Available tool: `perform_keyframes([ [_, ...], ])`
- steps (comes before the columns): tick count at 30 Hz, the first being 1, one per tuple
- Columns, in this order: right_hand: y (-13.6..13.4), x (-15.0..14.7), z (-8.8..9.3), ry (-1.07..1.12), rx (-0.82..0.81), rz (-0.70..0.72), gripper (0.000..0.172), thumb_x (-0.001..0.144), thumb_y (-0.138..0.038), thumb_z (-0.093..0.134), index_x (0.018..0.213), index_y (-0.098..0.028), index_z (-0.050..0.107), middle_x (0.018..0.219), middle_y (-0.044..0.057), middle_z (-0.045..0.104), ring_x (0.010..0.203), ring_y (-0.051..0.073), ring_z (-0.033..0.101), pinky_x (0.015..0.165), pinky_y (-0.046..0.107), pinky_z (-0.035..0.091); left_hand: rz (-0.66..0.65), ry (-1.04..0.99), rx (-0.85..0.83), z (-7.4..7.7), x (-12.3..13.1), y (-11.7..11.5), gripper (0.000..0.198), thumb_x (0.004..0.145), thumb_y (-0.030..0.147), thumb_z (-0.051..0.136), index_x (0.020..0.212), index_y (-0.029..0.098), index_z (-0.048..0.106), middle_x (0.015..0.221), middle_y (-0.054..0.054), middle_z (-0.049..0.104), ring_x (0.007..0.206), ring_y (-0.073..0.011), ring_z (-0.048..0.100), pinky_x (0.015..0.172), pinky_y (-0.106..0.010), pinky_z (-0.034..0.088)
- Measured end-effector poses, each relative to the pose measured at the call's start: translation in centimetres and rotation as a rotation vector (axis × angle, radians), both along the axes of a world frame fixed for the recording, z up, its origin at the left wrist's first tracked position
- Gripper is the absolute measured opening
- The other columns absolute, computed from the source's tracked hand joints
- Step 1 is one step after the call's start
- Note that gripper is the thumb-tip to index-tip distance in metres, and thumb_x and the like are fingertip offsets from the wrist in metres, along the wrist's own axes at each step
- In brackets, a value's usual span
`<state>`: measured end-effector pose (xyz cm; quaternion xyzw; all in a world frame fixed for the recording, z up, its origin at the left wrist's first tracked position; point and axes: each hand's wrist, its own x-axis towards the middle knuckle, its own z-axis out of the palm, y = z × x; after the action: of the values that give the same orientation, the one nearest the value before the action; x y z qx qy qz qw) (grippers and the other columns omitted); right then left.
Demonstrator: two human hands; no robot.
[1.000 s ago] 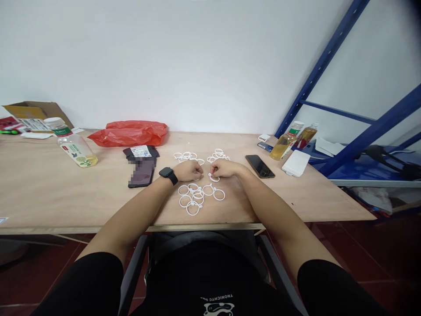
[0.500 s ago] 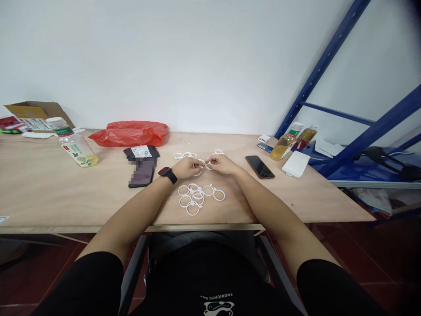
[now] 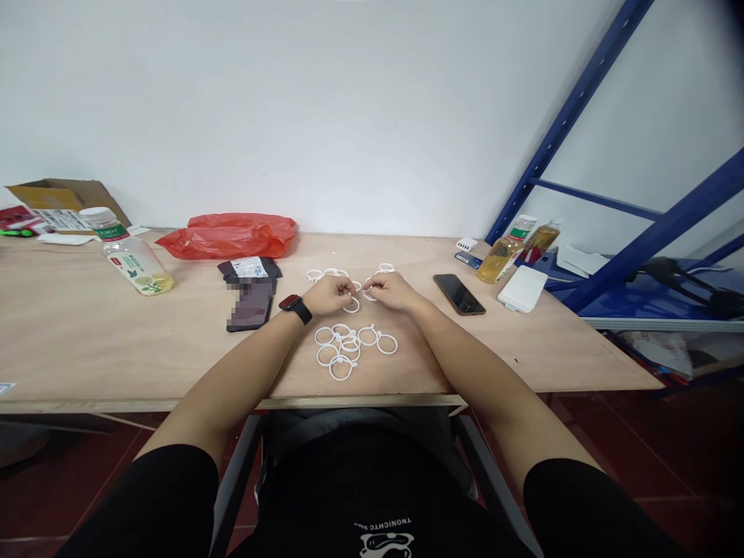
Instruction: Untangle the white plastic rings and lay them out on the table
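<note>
Several white curtain rings (image 3: pixel 340 369), each with a small eyelet, lie in an overlapping cluster on the wooden table between my forearms. My left hand (image 3: pixel 330 294), with a dark watch on its wrist, is closed in a pinch on a white ring (image 3: pixel 352 306) that hangs below its fingertips. Just across a small gap, my right hand (image 3: pixel 390 292) pinches another white ring (image 3: pixel 369 295), mostly hidden by the fingers. More white rings (image 3: pixel 315 275) lie beyond my left hand, and another ring (image 3: pixel 386 268) shows beyond my right hand.
A red plastic bag (image 3: pixel 232 236), a black package (image 3: pixel 249 268) and a tilted bottle (image 3: pixel 131 256) are on the left. To the right lie a phone (image 3: pixel 459 294), a white box (image 3: pixel 522 290) and a drink bottle (image 3: pixel 504 252). A blue metal rack (image 3: pixel 616 232) stands at the right edge.
My hands have drawn slightly apart at the fingertips. The ring under my left hand shows more fully now. The cluster of rings on the table has not moved.
</note>
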<state>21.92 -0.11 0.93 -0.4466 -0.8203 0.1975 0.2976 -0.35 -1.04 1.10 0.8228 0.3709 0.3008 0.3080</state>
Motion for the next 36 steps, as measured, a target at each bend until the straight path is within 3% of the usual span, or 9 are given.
perform_keyframes([
  [12,-0.4,-0.6,0.5,-0.148,0.133,-0.065,0.021,0.074,-0.014,0.056,0.076,-0.019,0.077,0.081,0.002,0.075,0.077,0.016,0.065,0.07,0.024,0.043,0.137,0.069,0.223,0.9,0.0,-0.3,0.024,0.072,0.018,0.05,0.077,0.013,0.073,0.065,-0.001,0.066,0.058,-0.0116,0.055,0.058,-0.022,0.041],
  [18,-0.5,-0.9,0.6,-0.248,0.163,-0.116,0.021,0.075,-0.016,0.053,0.073,-0.018,0.074,0.08,0.004,0.075,0.075,0.016,0.063,0.067,0.024,0.039,0.18,0.016,0.257,0.2,-0.3,0.4,0.028,0.074,0.019,0.05,0.084,0.012,0.075,0.068,-0.002,0.068,0.058,-0.0121,0.056,0.059,-0.023,0.043],
  [25,-0.4,-0.6,0.8,-0.299,0.158,-0.188,0.024,0.078,-0.017,0.051,0.075,-0.017,0.075,0.08,0.005,0.074,0.073,0.016,0.061,0.065,0.025,0.036,0.308,0.124,0.326,-0.7,-0.8,1.4,0.036,0.082,0.025,0.056,0.112,0.016,0.073,0.097,-0.007,0.075,0.079,-0.0182,0.066,0.08,-0.029,0.052],
  [30,-0.2,-0.5,0.6,-0.313,0.166,-0.232,0.027,0.08,-0.019,0.05,0.077,-0.016,0.076,0.079,0.007,0.074,0.071,0.017,0.06,0.064,0.026,0.034,0.274,0.181,0.374,-1.1,-0.9,1.5,0.043,0.083,0.026,0.058,0.124,0.015,0.067,0.123,-0.011,0.067,0.105,-0.0232,0.064,0.097,-0.034,0.049],
  [33,0.0,-0.4,0.6,-0.318,0.15,-0.241,0.028,0.082,-0.019,0.048,0.077,-0.016,0.076,0.079,0.007,0.074,0.071,0.017,0.06,0.063,0.026,0.034,0.278,0.164,0.422,-1.0,-0.7,1.1,0.046,0.082,0.025,0.06,0.126,0.016,0.065,0.135,-0.012,0.058,0.107,-0.0228,0.063,0.096,-0.034,0.05],
  [36,0.1,-0.2,0.6,-0.336,0.15,-0.251,0.03,0.084,-0.021,0.048,0.079,-0.016,0.077,0.082,0.008,0.074,0.074,0.017,0.061,0.063,0.026,0.034,0.277,0.118,0.462,-0.3,-0.2,0.4,0.044,0.083,0.028,0.06,0.125,0.016,0.065,0.128,-0.012,0.06,0.096,-0.02,0.065,0.088,-0.033,0.051],
])
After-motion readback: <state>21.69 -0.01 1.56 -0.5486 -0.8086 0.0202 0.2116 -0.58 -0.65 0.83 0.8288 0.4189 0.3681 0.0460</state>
